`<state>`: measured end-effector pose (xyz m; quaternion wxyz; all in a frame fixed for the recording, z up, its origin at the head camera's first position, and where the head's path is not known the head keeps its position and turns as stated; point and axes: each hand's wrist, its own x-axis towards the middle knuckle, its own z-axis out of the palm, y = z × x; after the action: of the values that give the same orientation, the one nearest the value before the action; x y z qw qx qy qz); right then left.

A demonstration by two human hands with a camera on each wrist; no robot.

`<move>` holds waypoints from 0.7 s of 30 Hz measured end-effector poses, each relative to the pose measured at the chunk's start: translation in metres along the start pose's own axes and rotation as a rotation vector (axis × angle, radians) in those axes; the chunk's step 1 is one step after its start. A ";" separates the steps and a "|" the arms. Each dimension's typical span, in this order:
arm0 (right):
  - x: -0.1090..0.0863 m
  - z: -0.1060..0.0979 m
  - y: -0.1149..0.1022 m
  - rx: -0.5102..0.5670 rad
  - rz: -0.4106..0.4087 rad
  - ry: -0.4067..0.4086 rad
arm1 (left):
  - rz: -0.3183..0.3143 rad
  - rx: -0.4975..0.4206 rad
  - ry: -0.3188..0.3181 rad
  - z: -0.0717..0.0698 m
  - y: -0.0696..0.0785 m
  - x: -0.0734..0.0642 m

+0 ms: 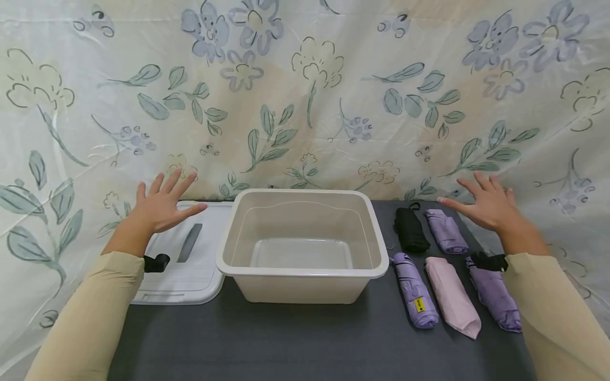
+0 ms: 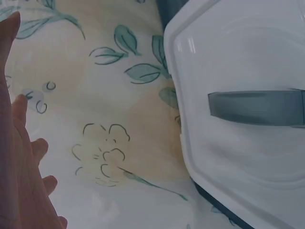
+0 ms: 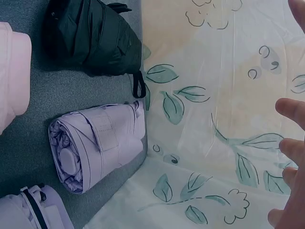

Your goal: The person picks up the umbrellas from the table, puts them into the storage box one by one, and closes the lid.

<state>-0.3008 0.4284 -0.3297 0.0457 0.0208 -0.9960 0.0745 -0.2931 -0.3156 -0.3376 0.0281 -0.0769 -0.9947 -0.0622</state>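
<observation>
As fingers (image 1: 185, 186) spread, hands (image 1: 159, 211) (image 1: 493, 209) (both) hover.

Pale sheet (image 1: 362, 37) printed with bluish flowers (image 1: 256, 20), green leaves (image 1: 267, 120), hanging creased; dark grey surface (image 1: 305, 341), sheet behind and beside it

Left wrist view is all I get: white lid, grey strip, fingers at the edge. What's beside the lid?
Observer: An uncovered beige bin, just right of the lid in the head view.
Operator: Anything past the bin?
Observer: Five bundles: one black bundle, one pink bundle and three purple bundles.
Operator: Right hand holding one?
Observer: No, it holds nothing; its fingers are spread.
</observation>
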 end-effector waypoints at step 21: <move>-0.020 0.018 -0.024 0.064 -0.119 0.047 | 0.053 0.000 0.045 0.004 0.017 -0.013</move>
<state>-0.2818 0.4032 -0.3453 0.0729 0.0797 -0.9887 0.1039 -0.2778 -0.3005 -0.3409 0.0522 -0.1020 -0.9914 -0.0633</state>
